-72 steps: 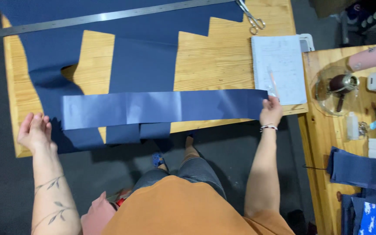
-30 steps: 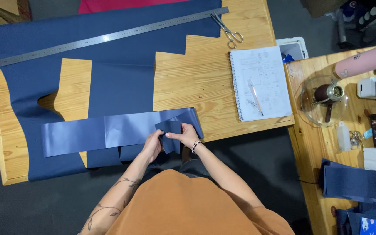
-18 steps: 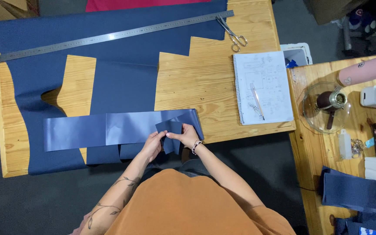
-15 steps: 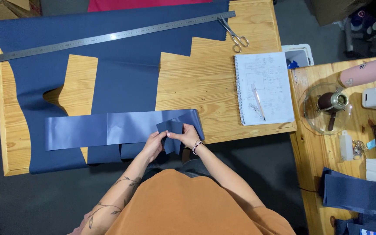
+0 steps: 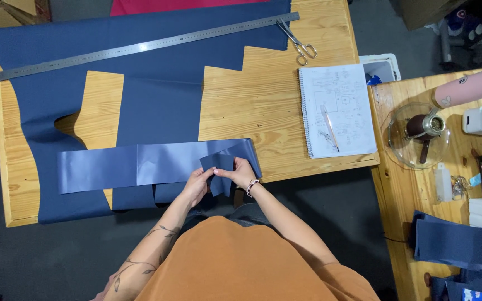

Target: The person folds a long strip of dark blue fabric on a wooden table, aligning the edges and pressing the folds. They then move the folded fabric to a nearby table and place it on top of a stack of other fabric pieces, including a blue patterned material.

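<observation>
Fabric strip [image 5: 140, 164] pinched by hands [image 5: 218, 178].

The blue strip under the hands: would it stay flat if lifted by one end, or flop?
Probably flop: the strip already folds back on itself where the left hand and right hand pinch it. Its sheen suggests a smooth, possibly slippery surface. It lies thin and flat on the table, so it is likely light.

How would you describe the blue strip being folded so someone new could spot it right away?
Start at the pine table draped with dark blue fabric. Along its near edge lies a long glossy blue strip, its right end pinched by both hands, left hand and right hand. Unlike the matte cloth beneath, it is lighter, shiny and creased.
</observation>
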